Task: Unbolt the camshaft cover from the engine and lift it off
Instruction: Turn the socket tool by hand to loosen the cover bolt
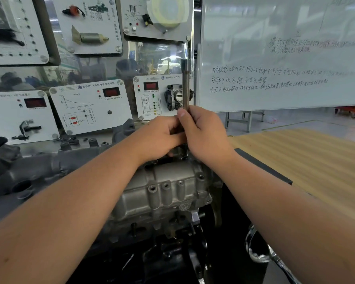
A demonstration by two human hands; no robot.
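Cover: camshaft cover [162,193] sits on top of the engine [172,232], centre-low in your view, not yet lifted. Cast grey metal w/ bolt bosses along the near edge.
Tool: long socket driver [186,85] stands upright over the cover's far end; its lower end is hidden behind your hands, so can't tell if it's seated on a bolt.
Why upright: prob. so the shaft lines up straight down a bolt at the far edge — keeps the socket square and stops it slipping off.
Right grip: your right hand [203,132] is wrapped round the shaft, thumb up along it, fingers curled closed on it.
Left grip: your left hand [162,134] is curled round the lower shaft just under the right one, the two touching; looks like it steadies the tool near the bolt.
Stage: unbolting, judging by the cover in place.
Tabletop: wood-grain tabletop [305,160] to your right, engine off its left edge, black pad [262,167] along that edge.
Behind: display boards [90,105] w/ sensors & red readouts; whiteboard [285,58] w/ handwriting, upper right.
Risk: tilt the shaft & the socket may cam off.
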